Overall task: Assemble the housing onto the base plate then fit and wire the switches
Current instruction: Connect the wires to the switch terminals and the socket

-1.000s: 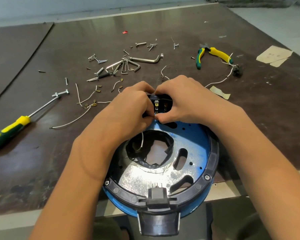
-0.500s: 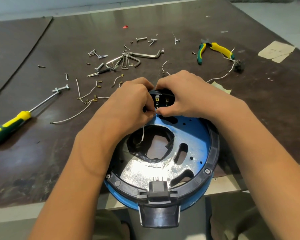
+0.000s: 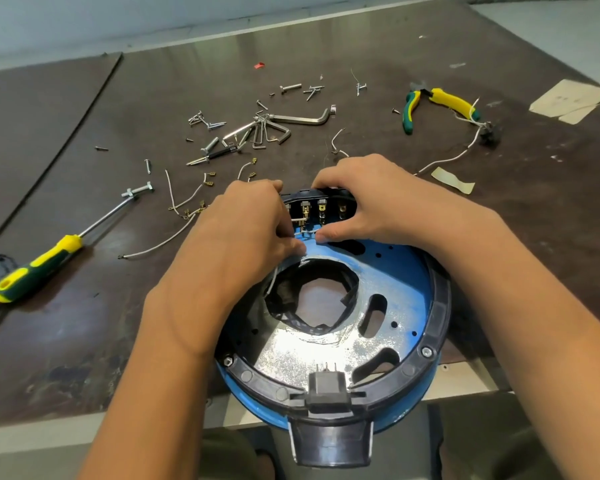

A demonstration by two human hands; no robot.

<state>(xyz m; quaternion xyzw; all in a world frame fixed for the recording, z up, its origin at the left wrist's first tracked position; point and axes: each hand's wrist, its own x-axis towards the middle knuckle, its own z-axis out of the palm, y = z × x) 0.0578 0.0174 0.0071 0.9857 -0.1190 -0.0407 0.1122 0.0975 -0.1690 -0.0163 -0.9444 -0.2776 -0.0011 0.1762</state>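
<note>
A round blue base plate [image 3: 395, 289] with a black housing ring [image 3: 440, 306] lies at the table's near edge. At its far side sits a black switch block [image 3: 321, 207] with several brass terminals showing. My left hand [image 3: 243, 233] pinches a thin white wire [image 3: 303, 232] at those terminals; the wire trails down past the plate's central hole. My right hand [image 3: 371, 199] grips the switch block, fingers curled over its far rim and thumb against the wire near the plate. A black plug socket [image 3: 326, 384] sits at the ring's near side.
Loose on the dark table [image 3: 84, 341]: a yellow-green screwdriver [image 3: 39, 268] at left, short wires with brass lugs [image 3: 194, 199], hex keys [image 3: 291, 121], several screws [image 3: 205, 121], green-yellow pliers [image 3: 437, 103] at far right, tape scraps [image 3: 452, 180].
My hands have drawn slightly apart, so more of the switch terminals show. The left fingers still work the white wire at the terminals. The view has shifted a little.
</note>
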